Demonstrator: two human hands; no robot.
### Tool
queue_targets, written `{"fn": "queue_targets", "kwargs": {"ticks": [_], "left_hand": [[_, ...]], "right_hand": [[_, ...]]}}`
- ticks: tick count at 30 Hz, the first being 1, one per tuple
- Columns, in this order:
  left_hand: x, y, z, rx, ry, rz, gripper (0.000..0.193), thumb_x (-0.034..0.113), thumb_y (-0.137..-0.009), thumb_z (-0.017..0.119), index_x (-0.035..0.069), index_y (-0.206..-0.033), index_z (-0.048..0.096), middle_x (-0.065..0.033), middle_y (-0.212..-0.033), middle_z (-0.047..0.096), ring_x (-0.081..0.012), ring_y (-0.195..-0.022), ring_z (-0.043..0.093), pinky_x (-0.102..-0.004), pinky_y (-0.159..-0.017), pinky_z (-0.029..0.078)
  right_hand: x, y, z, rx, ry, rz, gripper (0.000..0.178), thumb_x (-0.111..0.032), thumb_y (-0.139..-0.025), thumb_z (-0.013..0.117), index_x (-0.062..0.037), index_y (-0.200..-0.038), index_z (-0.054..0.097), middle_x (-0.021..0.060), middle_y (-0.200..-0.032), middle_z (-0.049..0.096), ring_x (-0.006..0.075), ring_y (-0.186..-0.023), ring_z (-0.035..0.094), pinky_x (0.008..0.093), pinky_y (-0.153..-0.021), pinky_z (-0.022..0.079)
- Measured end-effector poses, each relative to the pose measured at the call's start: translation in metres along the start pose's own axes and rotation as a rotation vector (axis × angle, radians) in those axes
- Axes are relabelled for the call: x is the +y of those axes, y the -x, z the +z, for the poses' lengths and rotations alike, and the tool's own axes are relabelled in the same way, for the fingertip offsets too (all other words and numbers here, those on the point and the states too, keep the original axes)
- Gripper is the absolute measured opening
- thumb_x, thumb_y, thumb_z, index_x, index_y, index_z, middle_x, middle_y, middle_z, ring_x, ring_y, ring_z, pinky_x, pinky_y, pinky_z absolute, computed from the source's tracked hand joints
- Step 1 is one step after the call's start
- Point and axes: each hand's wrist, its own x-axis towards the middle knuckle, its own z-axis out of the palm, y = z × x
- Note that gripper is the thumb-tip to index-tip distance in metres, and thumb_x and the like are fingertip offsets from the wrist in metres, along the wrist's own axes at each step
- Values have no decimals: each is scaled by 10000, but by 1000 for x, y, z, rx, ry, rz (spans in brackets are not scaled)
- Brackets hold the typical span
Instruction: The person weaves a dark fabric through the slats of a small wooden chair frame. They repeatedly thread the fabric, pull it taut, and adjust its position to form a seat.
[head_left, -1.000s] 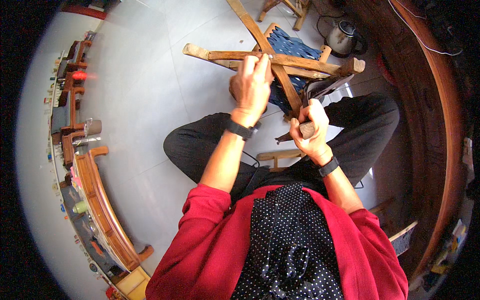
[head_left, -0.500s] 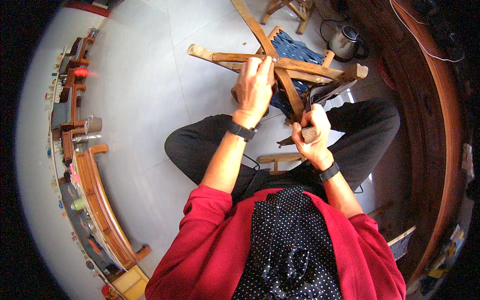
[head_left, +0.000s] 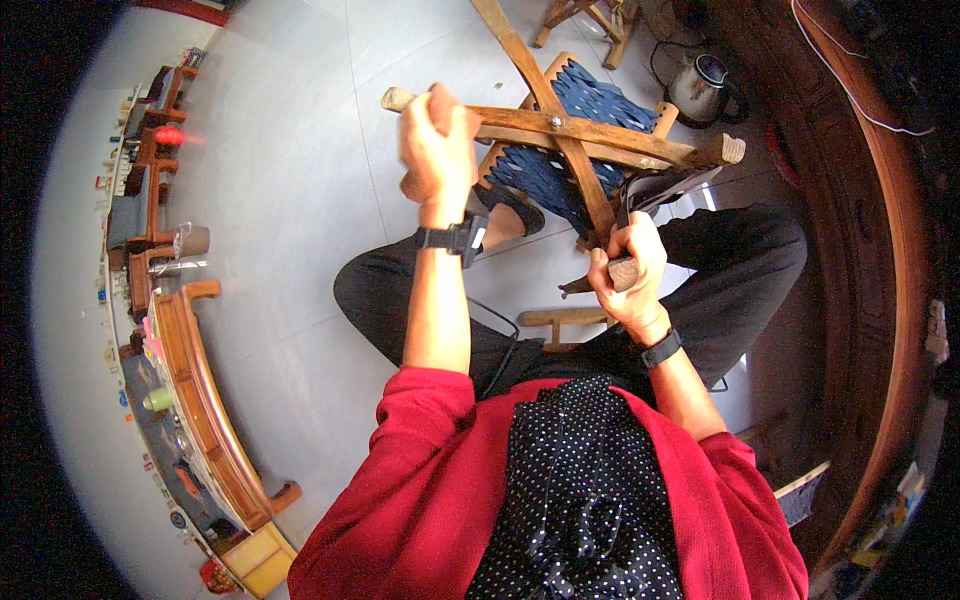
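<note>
Head view: right hand [head_left: 647,265] grasps a wooden rail [head_left: 622,273] near a crossed-leg frame [head_left: 577,160] with blue webbing [head_left: 600,97]; blurred left hand [head_left: 437,145] overlaps a frame bar [head_left: 505,119], grip impossible to tell.

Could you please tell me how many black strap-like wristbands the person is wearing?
2 in view: one black strap-like wristband around the left wrist, and a second black wristband around the right wrist. Any under the red cloth sleeves would be hidden.
</note>
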Motion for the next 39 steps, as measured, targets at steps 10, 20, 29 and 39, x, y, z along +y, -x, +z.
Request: {"fn": "queue_targets", "kwargs": {"ticks": [10,20,29,39], "left_hand": [[-24,11,9,-141,-317,212,579,19,-755,699,88,-1326,627,-127,-1275,561,-354,-1175,493,-459,-1038,412],[16,35,22,-258,-148,463,529,-83,-668,718,49,-1179,678,-123,-1125,598,-347,-1076,553,-436,-961,470],[9,33,27,-129,-240,279,410,3,-770,754,80,-1165,672,-115,-1055,556,-340,-1045,567,-434,-901,495],[53,-7,14,-371,-120,560,404,-88,-719,629,74,-1077,722,-124,-1039,621,-343,-1014,594,-412,-884,502]], "right_hand": [[2,0,0,-18,-14,-3,294,8,-632,700,-91,-757,452,110,-734,413,308,-683,444,385,-607,376],[3,-2,-2,-21,-28,-5,287,14,-626,696,-82,-737,450,110,-717,410,310,-669,440,383,-605,380],[1,-7,1,-25,-71,-8,271,-12,-620,703,-77,-707,454,113,-692,395,309,-642,436,385,-575,366],[2,-5,4,24,-58,-30,266,-19,-626,703,-78,-698,454,118,-685,403,315,-620,438,394,-547,358]]}}
